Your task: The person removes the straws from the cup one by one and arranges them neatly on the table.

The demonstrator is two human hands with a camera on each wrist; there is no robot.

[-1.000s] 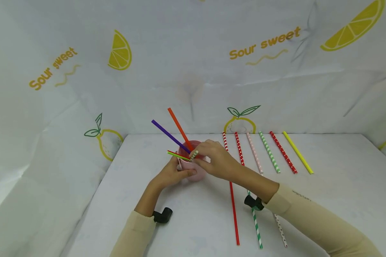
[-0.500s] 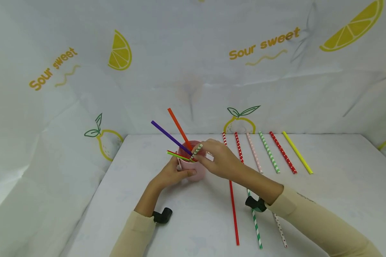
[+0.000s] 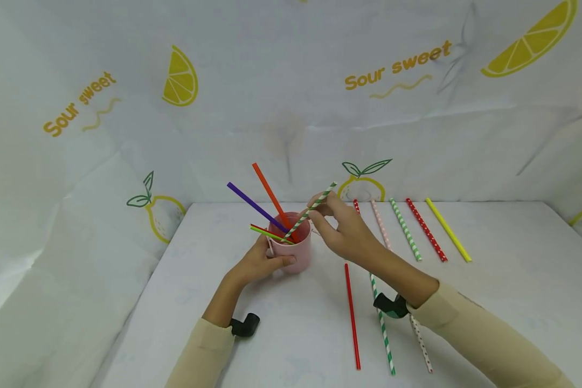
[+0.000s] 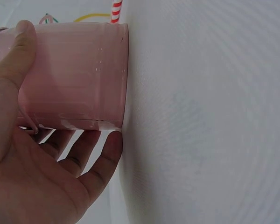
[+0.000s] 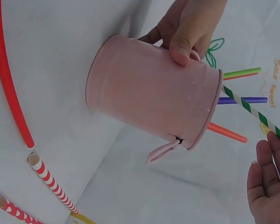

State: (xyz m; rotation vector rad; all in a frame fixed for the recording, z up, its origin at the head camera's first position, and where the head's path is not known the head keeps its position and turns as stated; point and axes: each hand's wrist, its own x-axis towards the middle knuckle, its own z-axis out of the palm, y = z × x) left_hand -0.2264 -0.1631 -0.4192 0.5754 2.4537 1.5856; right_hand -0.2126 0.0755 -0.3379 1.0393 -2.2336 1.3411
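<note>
My left hand grips a small pink metal pail by its side, thumb on the near wall and fingers behind. The pail stands upright on the table. Leaning inside it are a purple straw, an orange straw, a lime-green straw and a thin red straw. Above the rim, my right hand pinches a green-and-white striped straw, whose lower end is inside the pail. In the right wrist view the fingertips touch this striped straw, while the thumb is out of sight.
Several straws lie on the table to the right, among them a yellow straw, a red dotted straw and a long red straw. A red-and-white striped straw lies beside the pail. A white lemon-printed sheet hangs behind.
My right hand has moved up and to the right. Much more of the green-and-white straw now shows above the rim, leaning right. The left hand and the pail have stayed in place.
</note>
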